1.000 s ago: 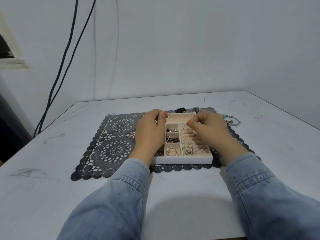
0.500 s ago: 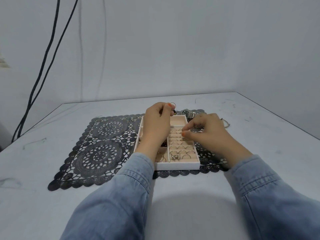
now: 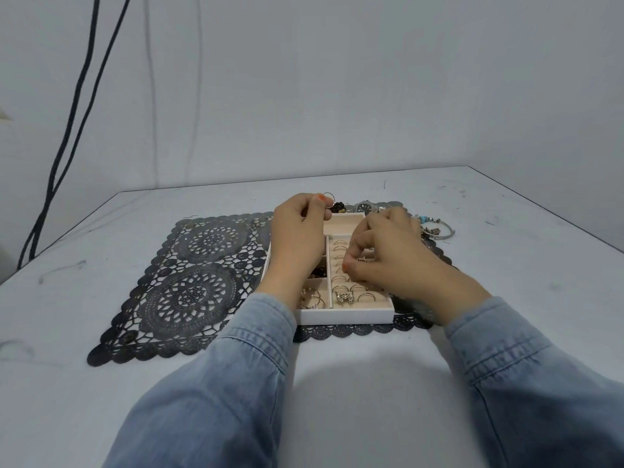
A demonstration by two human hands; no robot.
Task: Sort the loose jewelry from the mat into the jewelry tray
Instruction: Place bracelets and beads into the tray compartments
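- Two black cables hang down the wall at the far left, behind the white table.
- A dark lace mat lies flat on the table; its left half is bare.
- The left hand reaches out of a denim sleeve over the left part of the jewelry tray. Its fingers are curled, and thumb and forefinger pinch a thin ring, held up above the tray's far left corner.
- The jewelry tray sits on the right half of the mat. Its near left compartment holds thin hoops. The wider right section has rows of rings standing in slots, with a butterfly ring in the nearest row.
- A dark beaded piece and a watch lie on the mat just beyond the tray's far edge.
- The right hand hovers over the ring rows, fingers bent together, its fingertips pinching a small silver piece just above the slots.
- A bracelet with a blue bead lies at the mat's right edge, beyond the right hand.
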